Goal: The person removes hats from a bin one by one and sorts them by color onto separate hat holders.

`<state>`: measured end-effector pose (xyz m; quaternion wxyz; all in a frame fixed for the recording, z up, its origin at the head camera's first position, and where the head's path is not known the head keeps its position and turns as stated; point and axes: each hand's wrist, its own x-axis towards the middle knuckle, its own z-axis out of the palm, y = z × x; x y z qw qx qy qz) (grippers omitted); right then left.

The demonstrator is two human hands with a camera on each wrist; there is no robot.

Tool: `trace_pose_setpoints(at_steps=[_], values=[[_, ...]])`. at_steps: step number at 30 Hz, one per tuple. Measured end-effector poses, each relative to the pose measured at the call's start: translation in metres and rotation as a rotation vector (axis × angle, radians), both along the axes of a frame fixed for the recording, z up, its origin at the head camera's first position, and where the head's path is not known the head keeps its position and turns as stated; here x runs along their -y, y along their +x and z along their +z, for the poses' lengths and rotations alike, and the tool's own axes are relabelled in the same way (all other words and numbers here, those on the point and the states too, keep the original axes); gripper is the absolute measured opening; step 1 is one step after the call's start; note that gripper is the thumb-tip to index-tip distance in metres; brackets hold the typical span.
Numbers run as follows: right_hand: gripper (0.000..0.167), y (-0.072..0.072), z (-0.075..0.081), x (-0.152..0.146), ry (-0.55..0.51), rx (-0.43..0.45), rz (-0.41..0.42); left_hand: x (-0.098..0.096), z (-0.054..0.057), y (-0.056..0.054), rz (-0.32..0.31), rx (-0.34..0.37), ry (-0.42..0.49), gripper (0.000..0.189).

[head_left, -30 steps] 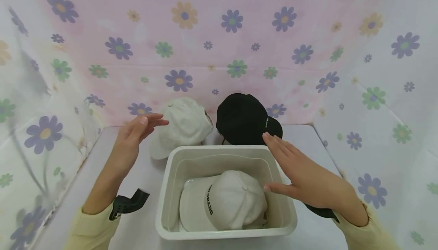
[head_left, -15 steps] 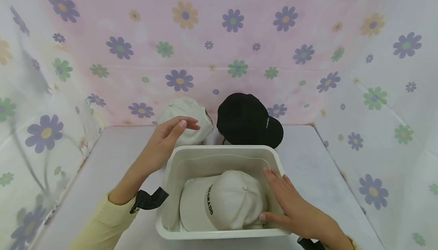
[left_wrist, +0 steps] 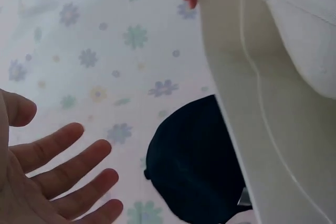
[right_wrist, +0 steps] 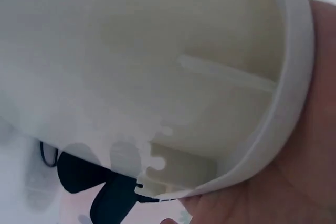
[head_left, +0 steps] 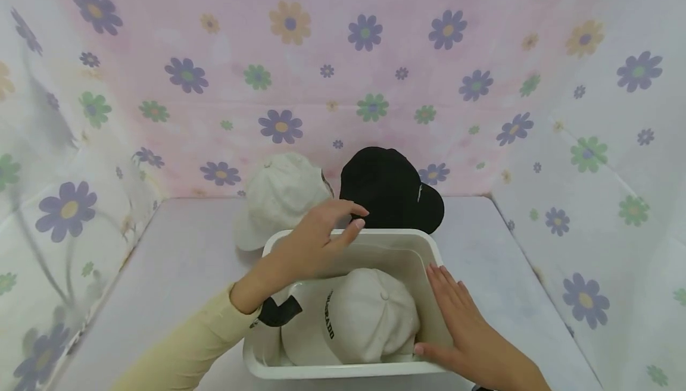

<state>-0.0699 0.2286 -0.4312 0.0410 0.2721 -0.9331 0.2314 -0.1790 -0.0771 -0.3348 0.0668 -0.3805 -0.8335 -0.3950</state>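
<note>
My left hand [head_left: 308, 236] hovers over the back left of a white plastic bin [head_left: 343, 371], fingertips overlapping the black cap [head_left: 380, 183] in the head view. The left wrist view shows this hand [left_wrist: 63, 177] with spread fingers and nothing in them. Against the bin's right rim rests my right hand [head_left: 471, 331], its fingers straight along the side and its thumb at the front corner. The right wrist view has that palm [right_wrist: 294, 177] against the curved rim [right_wrist: 299, 51]. Inside the bin lies a cream cap [head_left: 375, 319] with dark lettering, brim to the left.
A white cap [head_left: 278, 194] sits behind the bin at the left, beside the black one. Both are close to the flowered back cloth [head_left: 321, 93]. A pale cloth [head_left: 177, 272] covers the table, with flowered side walls left and right.
My left hand has swung right, from beside the white cap to over the bin's back edge near the black cap. The right hand has come down onto the bin's right rim.
</note>
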Motion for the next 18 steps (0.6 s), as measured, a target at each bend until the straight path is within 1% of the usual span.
trace_pose_setpoints(at_steps=[2,3,4,6,8,11,13,15,18], values=[[0.112,0.000,-0.001,-0.001,0.041,-0.021,0.003,-0.007,-0.003,0.000,-0.039,-0.059,-0.065,0.030],[0.114,0.000,-0.002,-0.002,0.061,-0.033,0.001,-0.010,-0.004,0.000,-0.057,-0.070,-0.104,0.031],[0.115,0.001,-0.002,-0.002,0.074,-0.046,0.001,-0.013,-0.005,0.000,-0.076,-0.065,-0.141,0.032],[0.118,0.002,-0.002,-0.003,0.092,-0.065,-0.001,-0.017,-0.006,-0.001,-0.104,-0.041,-0.221,0.034],[0.120,0.002,-0.002,-0.004,0.108,-0.081,-0.004,-0.021,-0.007,-0.004,-0.134,-0.002,-0.289,0.035],[0.122,0.002,-0.003,-0.005,0.133,-0.109,-0.006,-0.026,-0.011,-0.007,-0.156,0.060,-0.382,0.038],[0.123,0.002,-0.003,-0.006,0.146,-0.128,-0.009,-0.029,-0.015,-0.009,-0.171,0.091,-0.428,0.038],[0.124,0.002,-0.004,-0.006,0.155,-0.141,-0.012,-0.032,-0.021,-0.013,-0.190,0.096,-0.459,0.038],[0.125,0.002,-0.006,-0.006,0.154,-0.151,-0.015,-0.035,-0.030,-0.017,-0.218,0.098,-0.470,0.036]])
